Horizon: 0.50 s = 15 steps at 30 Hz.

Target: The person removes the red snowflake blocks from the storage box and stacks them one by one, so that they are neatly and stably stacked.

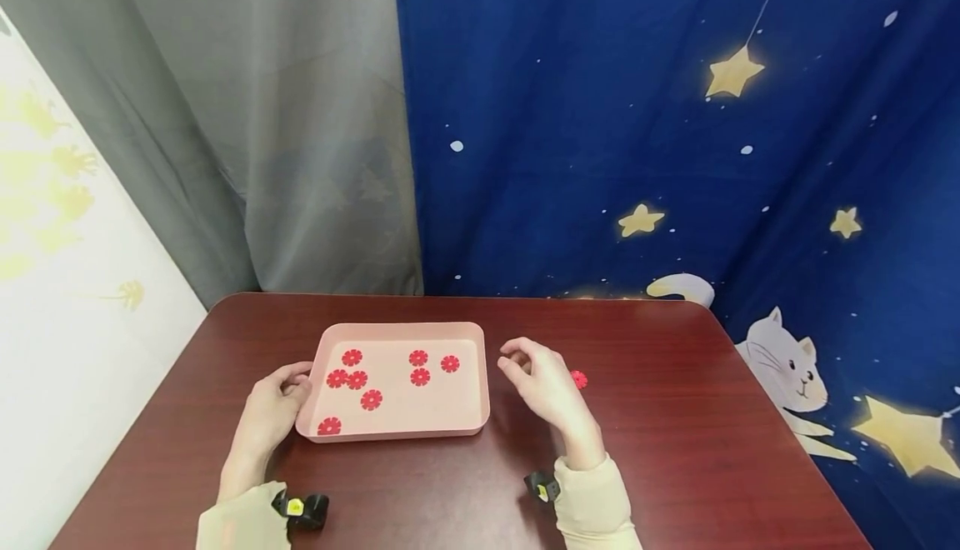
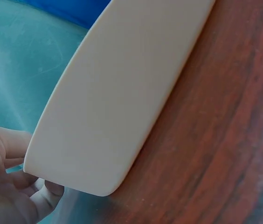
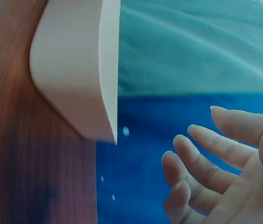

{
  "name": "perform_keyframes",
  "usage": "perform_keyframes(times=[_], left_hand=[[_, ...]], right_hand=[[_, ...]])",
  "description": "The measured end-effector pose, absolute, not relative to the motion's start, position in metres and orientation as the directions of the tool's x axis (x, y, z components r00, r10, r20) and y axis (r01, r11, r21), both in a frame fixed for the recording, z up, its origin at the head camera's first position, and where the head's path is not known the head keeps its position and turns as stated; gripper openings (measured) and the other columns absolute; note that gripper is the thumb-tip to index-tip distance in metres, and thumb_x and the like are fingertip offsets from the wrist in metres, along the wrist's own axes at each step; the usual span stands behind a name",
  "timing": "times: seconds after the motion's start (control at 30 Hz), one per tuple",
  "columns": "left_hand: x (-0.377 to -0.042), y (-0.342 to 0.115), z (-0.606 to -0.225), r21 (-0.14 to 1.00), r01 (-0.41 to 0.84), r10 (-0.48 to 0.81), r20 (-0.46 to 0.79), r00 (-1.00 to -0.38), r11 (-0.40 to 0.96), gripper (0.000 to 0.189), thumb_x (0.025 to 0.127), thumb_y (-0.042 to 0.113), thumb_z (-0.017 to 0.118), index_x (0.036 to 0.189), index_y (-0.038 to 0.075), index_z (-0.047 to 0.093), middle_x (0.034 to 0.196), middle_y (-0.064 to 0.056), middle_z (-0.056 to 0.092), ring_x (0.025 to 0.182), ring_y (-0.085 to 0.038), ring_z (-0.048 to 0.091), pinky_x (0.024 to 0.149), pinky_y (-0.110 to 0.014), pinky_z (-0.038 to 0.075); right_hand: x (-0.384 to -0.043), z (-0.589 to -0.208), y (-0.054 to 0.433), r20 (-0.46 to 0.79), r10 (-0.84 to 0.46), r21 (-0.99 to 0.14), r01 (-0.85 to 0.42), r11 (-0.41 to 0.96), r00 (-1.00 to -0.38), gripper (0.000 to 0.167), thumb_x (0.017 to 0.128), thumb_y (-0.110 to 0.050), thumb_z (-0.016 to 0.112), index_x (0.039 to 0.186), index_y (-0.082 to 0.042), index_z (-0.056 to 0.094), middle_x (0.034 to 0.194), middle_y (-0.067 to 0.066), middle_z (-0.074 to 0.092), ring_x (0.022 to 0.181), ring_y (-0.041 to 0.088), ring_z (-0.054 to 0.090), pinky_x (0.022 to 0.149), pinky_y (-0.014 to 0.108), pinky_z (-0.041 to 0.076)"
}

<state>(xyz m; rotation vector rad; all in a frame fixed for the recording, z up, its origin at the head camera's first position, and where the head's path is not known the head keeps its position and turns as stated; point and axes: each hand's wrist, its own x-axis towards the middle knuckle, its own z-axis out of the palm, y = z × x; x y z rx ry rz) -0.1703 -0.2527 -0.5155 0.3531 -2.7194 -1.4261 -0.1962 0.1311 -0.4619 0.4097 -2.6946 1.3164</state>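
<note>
Tray (image 1: 442, 408) rests on the table (image 1: 420, 500), lower middle of the head view, its raised walls likely keeping the eight red discs (image 1: 371, 400) together. At its left edge the left hand (image 1: 273, 404) curls thumb and fingers round the rim, probably to steady it. Right of centre, the right hand (image 1: 543, 383) hangs clear of it, fingers loosely bent and parted, holding nothing; a lone disc (image 1: 579, 379) lies just beside that hand.
</note>
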Motion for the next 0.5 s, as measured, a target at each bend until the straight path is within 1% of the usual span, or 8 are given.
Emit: perform_keyframes(times=[0.1, 0.3, 0.4, 0.5], left_hand=[[-0.173, -0.253, -0.515, 0.823, -0.171, -0.212, -0.063, -0.975, 0.541, 0.039, 0.101, 0.018, 0.053, 0.134, -0.001, 0.053, 0.111, -0.018, 0.06, 0.095, -0.027, 0.057, 0.072, -0.024, 0.047], [-0.178, -0.256, -0.513, 0.81, -0.21, -0.226, -0.099, -0.969, 0.547, 0.039, 0.099, 0.018, 0.055, 0.133, -0.001, 0.054, 0.11, -0.018, 0.06, 0.095, -0.028, 0.056, 0.074, -0.03, 0.046], [-0.181, -0.256, -0.511, 0.805, -0.221, -0.239, -0.102, -0.966, 0.551, 0.039, 0.099, 0.019, 0.054, 0.132, 0.0, 0.054, 0.109, -0.017, 0.059, 0.094, -0.028, 0.054, 0.074, -0.033, 0.045], [-0.182, -0.255, -0.512, 0.805, -0.231, -0.237, -0.115, -0.965, 0.546, 0.039, 0.099, 0.019, 0.054, 0.133, 0.0, 0.054, 0.11, -0.017, 0.059, 0.095, -0.028, 0.054, 0.074, -0.033, 0.045]], right_hand=[[-0.198, -0.463, 0.115, 0.229, -0.264, -0.742, -0.343, 0.576, -0.937, 0.016, 0.092, -0.015, 0.067, 0.107, -0.009, 0.068, 0.083, -0.001, 0.063, 0.071, 0.017, 0.059, 0.065, 0.031, 0.049], [-0.211, -0.471, 0.066, 0.219, -0.42, -0.71, -0.439, 0.551, -0.881, 0.015, 0.091, -0.014, 0.066, 0.103, -0.007, 0.068, 0.08, -0.004, 0.062, 0.069, 0.009, 0.056, 0.065, 0.025, 0.046], [-0.219, -0.474, 0.042, 0.163, -0.465, -0.72, -0.427, 0.546, -0.87, 0.016, 0.088, -0.011, 0.067, 0.104, -0.006, 0.068, 0.076, -0.005, 0.06, 0.067, 0.007, 0.054, 0.063, 0.023, 0.044], [-0.229, -0.479, 0.025, 0.071, -0.463, -0.735, -0.36, 0.574, -0.883, 0.013, 0.088, -0.009, 0.068, 0.1, -0.006, 0.067, 0.073, -0.004, 0.062, 0.062, 0.007, 0.053, 0.061, 0.022, 0.043]])
